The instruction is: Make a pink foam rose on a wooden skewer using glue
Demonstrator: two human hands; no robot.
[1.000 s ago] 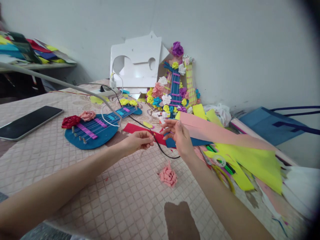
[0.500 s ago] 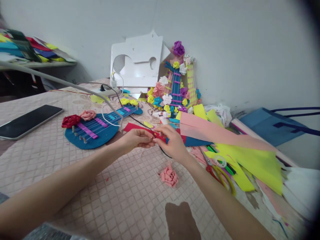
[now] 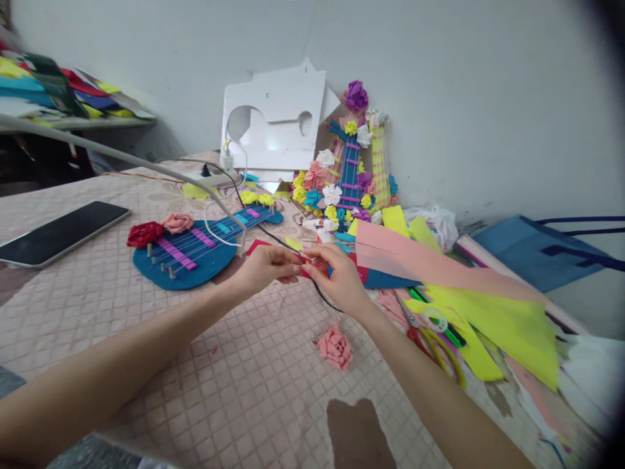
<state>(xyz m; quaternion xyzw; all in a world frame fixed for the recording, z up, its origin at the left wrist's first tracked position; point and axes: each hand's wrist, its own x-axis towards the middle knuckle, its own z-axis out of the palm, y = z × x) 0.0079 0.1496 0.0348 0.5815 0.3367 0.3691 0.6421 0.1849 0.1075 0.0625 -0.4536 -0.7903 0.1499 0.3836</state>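
Observation:
My left hand (image 3: 273, 264) and my right hand (image 3: 336, 273) meet fingertip to fingertip over the middle of the table, both pinched closed. What lies between the fingers is too small to make out. Beneath and behind them are a red sheet (image 3: 258, 247) and a black cord (image 3: 326, 301). Nearer to me, a pink crepe-paper flower (image 3: 334, 347) rests on the tablecloth. Left of my hands lies a blue felt guitar shape (image 3: 195, 277) with strings, purple strips, a red flower (image 3: 145, 234) and a pink flower (image 3: 178, 223).
A phone (image 3: 63, 233) lies at the left. Decorated paper guitars (image 3: 350, 166) and white cut boards (image 3: 273, 146) lean against the wall. Scissors (image 3: 442, 355), tape (image 3: 434, 319), yellow sheets (image 3: 508, 326) and a pink sheet (image 3: 420, 257) spread over the right side. A white cable (image 3: 122, 152) crosses at left.
The view has shifted slightly, so everything sits a little farther right. My hands stay together with fingers pinched; only small finger movement shows.

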